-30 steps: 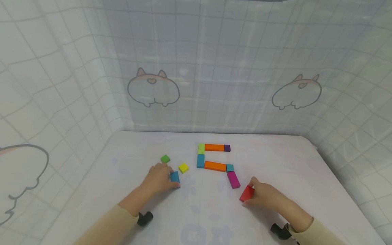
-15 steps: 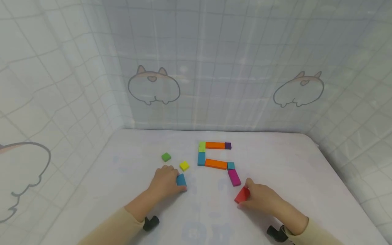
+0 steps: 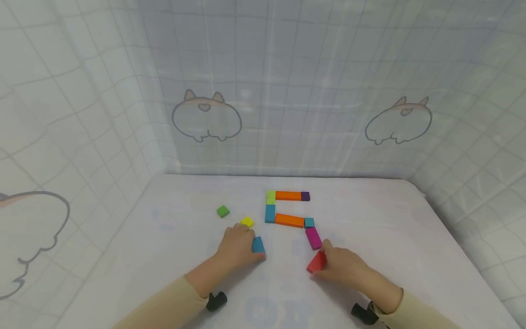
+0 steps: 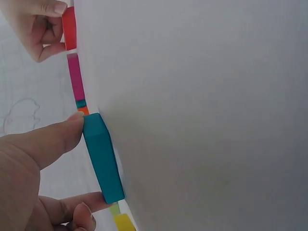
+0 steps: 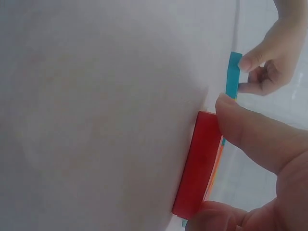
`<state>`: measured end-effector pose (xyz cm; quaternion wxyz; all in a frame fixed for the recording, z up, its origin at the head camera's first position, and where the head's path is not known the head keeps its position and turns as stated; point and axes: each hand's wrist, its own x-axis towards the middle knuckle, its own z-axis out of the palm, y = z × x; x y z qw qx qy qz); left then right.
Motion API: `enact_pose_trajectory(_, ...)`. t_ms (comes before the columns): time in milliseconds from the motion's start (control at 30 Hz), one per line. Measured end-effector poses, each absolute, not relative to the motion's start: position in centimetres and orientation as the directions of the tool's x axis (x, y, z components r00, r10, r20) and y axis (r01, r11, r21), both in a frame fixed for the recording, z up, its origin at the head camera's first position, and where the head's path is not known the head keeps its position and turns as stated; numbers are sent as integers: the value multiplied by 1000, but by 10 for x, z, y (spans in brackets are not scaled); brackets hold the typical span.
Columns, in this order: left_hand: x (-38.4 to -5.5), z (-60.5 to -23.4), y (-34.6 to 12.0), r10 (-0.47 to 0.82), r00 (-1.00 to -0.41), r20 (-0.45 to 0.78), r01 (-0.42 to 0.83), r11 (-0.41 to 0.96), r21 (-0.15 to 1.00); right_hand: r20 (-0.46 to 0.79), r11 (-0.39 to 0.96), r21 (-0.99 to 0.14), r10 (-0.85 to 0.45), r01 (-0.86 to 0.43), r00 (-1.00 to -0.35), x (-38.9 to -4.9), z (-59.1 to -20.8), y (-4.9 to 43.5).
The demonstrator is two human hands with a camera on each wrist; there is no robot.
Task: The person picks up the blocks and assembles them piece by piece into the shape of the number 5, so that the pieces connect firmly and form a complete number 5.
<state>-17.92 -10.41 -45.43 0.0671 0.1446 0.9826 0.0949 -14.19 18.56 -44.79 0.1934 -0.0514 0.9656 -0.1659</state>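
My left hand (image 3: 237, 249) pinches a blue rectangular block (image 4: 103, 161) by its two ends, thumb at the near end and a finger at the far end. In the head view the yellow block (image 3: 247, 222) lies just beyond those fingers. My right hand (image 3: 344, 265) holds a red block (image 5: 197, 163) the same way, between thumb and finger. That red block (image 3: 317, 262) is close to the near end of a magenta block (image 3: 314, 238). The magenta block meets a small teal block (image 3: 309, 222) at the end of an orange block (image 3: 289, 220).
Beyond these, a blue block (image 3: 270, 213), a lime block (image 3: 270, 197), another orange block (image 3: 288, 195) and a dark purple block (image 3: 305, 196) continue the line. A green block (image 3: 223, 211) lies apart at left. A grid-patterned curtain (image 3: 263, 91) encloses the white table (image 3: 370, 214).
My left hand has carried the blue block to the right, and my right hand has shifted the red block leftward. The two hands are closer together; the line of blocks stays put.
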Motion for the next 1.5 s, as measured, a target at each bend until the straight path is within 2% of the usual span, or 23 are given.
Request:
enact_pose_trajectory(233, -177, -453, -103, 281, -953, -110, 257, 947, 193, -358, 940, -341, -156, -27, -921, -141, -449, 184)
enact_pose_trajectory(367, -180, -453, -114, 332, -934, -130, 288, 918, 274, -356, 933, -359, -170, -33, -919, -142, -446, 187)
enact_pose_trajectory(500, -190, -452, -127, 431, -889, -153, 358, 864, 355, -334, 920, -382, -225, -87, -915, -144, -442, 193)
enact_pose_trajectory(733, -197, -451, -136, 508, -844, -174, 399, 810, 429, -339, 913, -395, -249, -103, -907, -146, -441, 193)
enact_pose_trajectory(1100, -191, -458, -123, 498, -856, -135, 420, 825, 379, -314, 905, -407, -264, -122, -912, -146, -442, 185)
enact_pose_trajectory(1500, -184, -453, -112, 469, -865, -176, 390, 851, 351, -293, 893, -428, -286, -142, -913, -145, -444, 181)
